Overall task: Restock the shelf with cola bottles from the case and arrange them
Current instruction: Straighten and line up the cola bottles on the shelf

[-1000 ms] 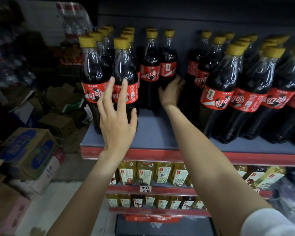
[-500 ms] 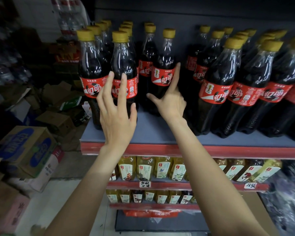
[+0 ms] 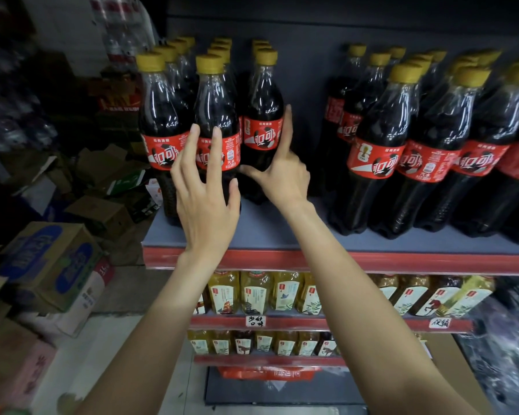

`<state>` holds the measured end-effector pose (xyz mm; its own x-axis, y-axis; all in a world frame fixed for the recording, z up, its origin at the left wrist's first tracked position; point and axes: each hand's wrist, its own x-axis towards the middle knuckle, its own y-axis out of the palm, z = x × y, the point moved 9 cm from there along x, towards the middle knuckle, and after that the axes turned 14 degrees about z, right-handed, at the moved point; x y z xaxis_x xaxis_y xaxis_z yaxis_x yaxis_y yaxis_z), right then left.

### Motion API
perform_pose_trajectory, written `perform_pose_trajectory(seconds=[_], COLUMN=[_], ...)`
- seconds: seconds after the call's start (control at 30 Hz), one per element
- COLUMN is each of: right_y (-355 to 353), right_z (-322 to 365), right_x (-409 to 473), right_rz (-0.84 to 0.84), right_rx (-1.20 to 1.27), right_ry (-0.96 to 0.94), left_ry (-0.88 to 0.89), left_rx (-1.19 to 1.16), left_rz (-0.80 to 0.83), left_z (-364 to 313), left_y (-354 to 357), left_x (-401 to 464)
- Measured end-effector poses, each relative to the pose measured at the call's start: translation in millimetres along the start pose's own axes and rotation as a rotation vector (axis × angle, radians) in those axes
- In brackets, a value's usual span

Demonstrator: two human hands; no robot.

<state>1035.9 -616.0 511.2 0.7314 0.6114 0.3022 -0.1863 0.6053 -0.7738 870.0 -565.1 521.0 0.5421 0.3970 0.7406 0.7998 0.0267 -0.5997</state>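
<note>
- The right hand point(image 3: 282, 175) has its thumb and index finger spread around the third front cola bottle point(image 3: 262, 127): the index tip lies up its right flank at label height and the thumb reaches under the label on its left. The other fingers are curled, and it reads as a light steadying touch, not a full grasp.
- The left hand point(image 3: 206, 190) is open, with fingers splayed in front of the second front cola bottle point(image 3: 218, 127). The fingertips are at its label, but I cannot tell whether they touch it.
- A second ago the right hand was reaching deep toward the rear of the shelf point(image 3: 282, 232). Now that bottle stands forward, just right of the second front bottle, and its label has turned to face outward.
- My judgement is that this bottle is nearly placed. The hands are now squaring up the left block's front row rather than loading new stock.
- The bottle's long axis is vertical, with the yellow cap up and the base on the shelf. Its red label faces the aisle, roughly matching its neighbours.
- To the right of this bottle a bare gap of shelf separates it from the right-hand cola group point(image 3: 402, 139).
- The gap suggests more bottles are still needed there. No open cola case is identifiable among the cardboard boxes point(image 3: 51, 265) on the floor to the left.
</note>
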Motion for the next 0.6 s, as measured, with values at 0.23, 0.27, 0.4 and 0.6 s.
perform_pose_trajectory(seconds=[0.23,0.27,0.4,0.6], right_y=[2.7,-0.9,-50.1,-87.9], right_z=[6.0,7.3,0.6,-77.6], right_x=[-5.0,-11.5,-80.9,-141.0], right_rz=[0.03,0.043,-0.258,-0.581], right_rx=[-0.038,-0.037,0.079,0.203], right_ry=[-0.019,-0.047,-0.28,-0.096], left_ry=[-0.01,-0.008,0.191,-0.12], left_rx=[0.022,0.011,-0.201,-0.916], left_rz=[-0.01,-0.052,-0.241,0.476], left_z=[-1.5,-4.6,-47.1,-94.4], left_y=[-2.9,-6.3,-16.6,91.1], left_x=[-0.9,-3.6,-19.9,6.3])
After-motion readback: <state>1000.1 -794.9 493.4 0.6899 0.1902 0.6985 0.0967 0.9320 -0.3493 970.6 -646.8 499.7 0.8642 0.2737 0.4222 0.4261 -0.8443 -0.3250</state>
